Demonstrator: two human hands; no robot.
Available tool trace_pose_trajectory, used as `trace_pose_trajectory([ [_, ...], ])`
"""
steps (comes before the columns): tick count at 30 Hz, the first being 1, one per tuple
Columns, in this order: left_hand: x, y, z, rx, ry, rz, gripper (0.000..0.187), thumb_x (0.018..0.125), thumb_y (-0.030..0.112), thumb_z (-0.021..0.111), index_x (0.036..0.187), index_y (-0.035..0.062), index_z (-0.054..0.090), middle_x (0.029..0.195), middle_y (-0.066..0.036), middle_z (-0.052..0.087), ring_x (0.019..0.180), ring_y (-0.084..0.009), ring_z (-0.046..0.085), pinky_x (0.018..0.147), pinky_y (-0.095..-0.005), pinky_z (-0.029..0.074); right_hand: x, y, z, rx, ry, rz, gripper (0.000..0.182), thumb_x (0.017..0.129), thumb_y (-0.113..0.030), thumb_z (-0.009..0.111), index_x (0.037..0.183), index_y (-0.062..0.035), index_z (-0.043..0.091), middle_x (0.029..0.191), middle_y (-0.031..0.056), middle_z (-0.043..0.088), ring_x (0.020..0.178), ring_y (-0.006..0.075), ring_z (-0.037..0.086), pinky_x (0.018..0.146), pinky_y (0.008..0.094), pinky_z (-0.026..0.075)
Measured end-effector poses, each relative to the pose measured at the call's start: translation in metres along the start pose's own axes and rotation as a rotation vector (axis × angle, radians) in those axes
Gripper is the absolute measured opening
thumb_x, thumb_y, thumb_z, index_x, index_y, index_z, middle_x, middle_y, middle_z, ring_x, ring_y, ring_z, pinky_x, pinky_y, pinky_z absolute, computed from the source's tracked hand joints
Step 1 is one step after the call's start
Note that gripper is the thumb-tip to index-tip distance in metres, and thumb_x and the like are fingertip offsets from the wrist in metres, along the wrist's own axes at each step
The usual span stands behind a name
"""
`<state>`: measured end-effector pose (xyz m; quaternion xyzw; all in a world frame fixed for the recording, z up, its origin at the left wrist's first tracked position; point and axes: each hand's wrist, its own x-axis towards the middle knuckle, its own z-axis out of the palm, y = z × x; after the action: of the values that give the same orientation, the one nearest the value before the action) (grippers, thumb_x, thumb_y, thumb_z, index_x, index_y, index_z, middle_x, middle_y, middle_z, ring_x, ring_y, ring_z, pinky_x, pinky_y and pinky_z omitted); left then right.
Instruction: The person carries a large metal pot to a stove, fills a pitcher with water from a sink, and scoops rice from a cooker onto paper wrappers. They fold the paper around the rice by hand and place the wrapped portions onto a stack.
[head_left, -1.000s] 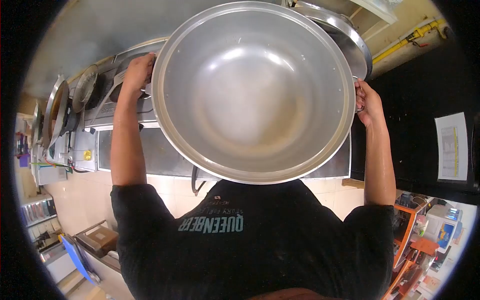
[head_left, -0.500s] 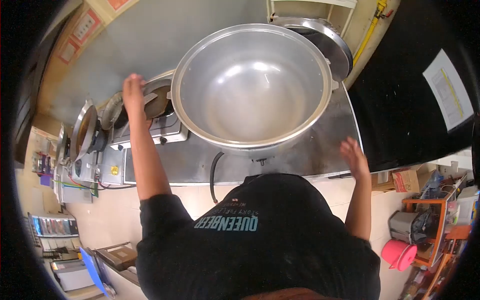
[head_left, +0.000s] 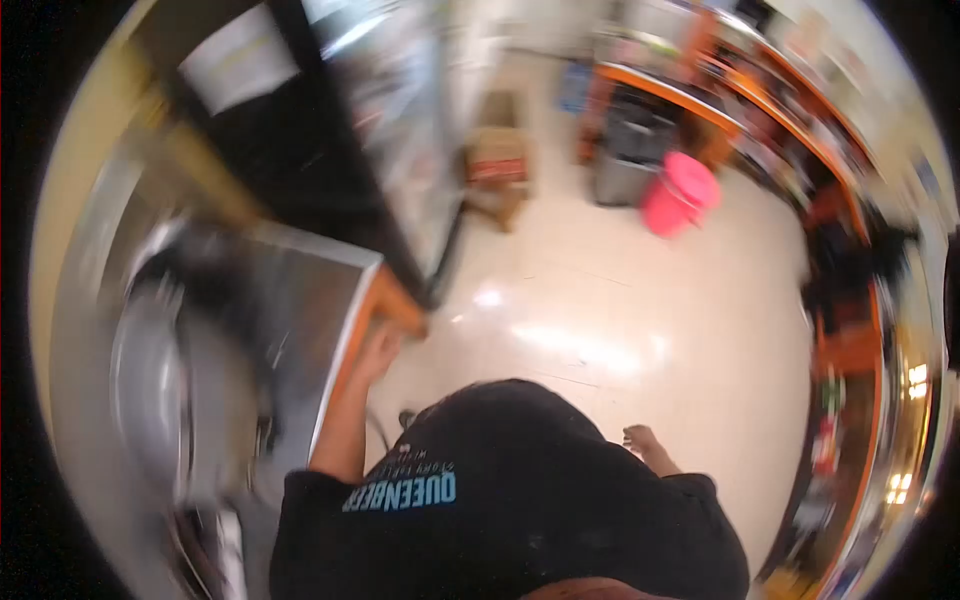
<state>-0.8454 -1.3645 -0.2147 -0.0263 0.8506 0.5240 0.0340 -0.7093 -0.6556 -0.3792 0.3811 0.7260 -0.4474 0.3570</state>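
My left hand (head_left: 378,352) hangs beside the corner of the metal-topped table (head_left: 335,250), its fingers smeared by motion. Low at my side, over the tiled floor, my right hand (head_left: 643,440) has loosely bent fingers with nothing in them. The large aluminium pot (head_left: 150,385) stands on the table to my left, blurred and seen at a slant.
Ahead, a pink bucket (head_left: 680,195) and a grey bin (head_left: 630,160) stand by an orange-framed rack (head_left: 665,88). A cardboard box (head_left: 497,155) sits near a tall dark cabinet (head_left: 330,130). Orange-edged shelves (head_left: 850,380) line the right side.
My view has swung right, away from the pot and stove toward the floor and racks. The pot has shifted to the left edge. Both hands have dropped lower.
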Motion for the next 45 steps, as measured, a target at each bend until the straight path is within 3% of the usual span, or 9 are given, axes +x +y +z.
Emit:
trace_pose_trajectory([
  [7, 0.026, -0.128, 0.102, 0.608, -0.648, -0.585, 0.035, 0.100, 0.028, 0.059, 0.120, 0.0010, 0.067, 0.124, -0.021, 0.066, 0.113, -0.0312, 0.065, 0.099, -0.0401, 0.050, -0.051, 0.128, -0.098, 0.650, 0.531, -0.072, 0.023, 0.096, -0.017, 0.060, 0.108, 0.0018, 0.064, 0.089, 0.0120, 0.069, 0.070, 0.0206, 0.070, 0.049, 0.0302, 0.047],
  [15, 0.278, -0.020, 0.303, 1.010, -0.989, -0.217, 0.038, 0.098, 0.033, 0.059, 0.117, 0.0017, 0.071, 0.122, -0.025, 0.067, 0.112, -0.0371, 0.065, 0.101, -0.0461, 0.048, -0.105, 0.142, -0.053, 0.555, 0.499, 0.361, 0.039, 0.091, -0.030, 0.069, 0.111, 0.0031, 0.070, 0.095, 0.0150, 0.075, 0.076, 0.0257, 0.074, 0.064, 0.0395, 0.057],
  [18, 0.447, 0.071, 0.440, 1.379, -1.067, 0.547, 0.040, 0.097, 0.035, 0.059, 0.115, 0.0019, 0.072, 0.121, -0.027, 0.068, 0.111, -0.0393, 0.066, 0.102, -0.0483, 0.048, -0.074, 0.145, -0.011, 0.433, 0.370, 0.494, 0.045, 0.090, -0.040, 0.065, 0.108, 0.0005, 0.073, 0.113, 0.0173, 0.073, 0.098, 0.0346, 0.072, 0.081, 0.0478, 0.056],
  [21, 0.586, 0.226, 0.638, 1.059, -0.793, 0.219, 0.040, 0.095, 0.038, 0.061, 0.105, 0.0011, 0.075, 0.115, -0.029, 0.069, 0.107, -0.0393, 0.068, 0.096, -0.0471, 0.050, -0.057, 0.139, 0.010, 0.663, 0.386, 0.568, 0.047, 0.091, -0.043, 0.063, 0.108, -0.0003, 0.073, 0.113, 0.0176, 0.073, 0.100, 0.0355, 0.071, 0.083, 0.0480, 0.055],
  [25, 0.615, 0.460, 0.882, 0.782, -0.895, 0.755, 0.038, 0.095, 0.032, 0.058, 0.092, -0.0017, 0.075, 0.082, -0.023, 0.073, 0.077, -0.0356, 0.072, 0.072, -0.0476, 0.054, -0.027, 0.131, 0.023, 0.927, 0.393, 0.655, 0.050, 0.091, -0.046, 0.060, 0.108, -0.0013, 0.073, 0.114, 0.0180, 0.072, 0.102, 0.0367, 0.069, 0.086, 0.0483, 0.054],
  [34, 0.243, 0.585, 1.217, 0.391, -1.287, 0.536, 0.047, 0.102, 0.026, 0.055, 0.060, 0.0045, 0.050, 0.049, -0.008, 0.051, 0.041, -0.0203, 0.052, 0.042, -0.0375, 0.042, 0.000, 0.324, -0.102, 0.753, 0.332, 0.603, 0.057, 0.093, -0.055, 0.054, 0.108, -0.0036, 0.074, 0.115, 0.0189, 0.071, 0.106, 0.0393, 0.066, 0.092, 0.0490, 0.052],
  [38, 0.164, 0.503, 1.242, 0.699, -1.440, 0.434, 0.049, 0.104, 0.031, 0.049, 0.067, 0.0009, 0.058, 0.051, -0.012, 0.055, 0.044, -0.0274, 0.056, 0.049, -0.0392, 0.050, -0.067, 0.481, -0.313, 0.544, 0.961, 0.589, 0.045, 0.089, -0.047, 0.063, 0.096, -0.0035, 0.070, 0.101, 0.0194, 0.072, 0.098, 0.0401, 0.066, 0.086, 0.0537, 0.051],
  [40, 0.164, 0.446, 1.255, 1.369, -1.422, 1.573, 0.035, 0.103, 0.022, 0.044, 0.093, 0.0003, 0.070, 0.092, -0.020, 0.073, 0.088, -0.0340, 0.071, 0.084, -0.0456, 0.057, -0.146, 0.523, -0.464, 0.842, 1.160, 0.508, 0.021, 0.089, -0.022, 0.067, 0.095, -0.0014, 0.065, 0.081, 0.0157, 0.069, 0.073, 0.0287, 0.066, 0.066, 0.0424, 0.054],
  [45, 0.110, 0.448, 1.347, 1.491, -1.680, 0.568, 0.030, 0.099, 0.023, 0.049, 0.098, 0.0037, 0.072, 0.096, -0.017, 0.073, 0.092, -0.0311, 0.071, 0.086, -0.0444, 0.056, -0.336, 0.540, -0.683, 1.560, 1.361, -0.661, 0.059, 0.095, -0.028, 0.070, 0.144, -0.0098, 0.043, 0.109, 0.0083, 0.066, 0.097, 0.0184, 0.066, 0.084, 0.0332, 0.054],
])
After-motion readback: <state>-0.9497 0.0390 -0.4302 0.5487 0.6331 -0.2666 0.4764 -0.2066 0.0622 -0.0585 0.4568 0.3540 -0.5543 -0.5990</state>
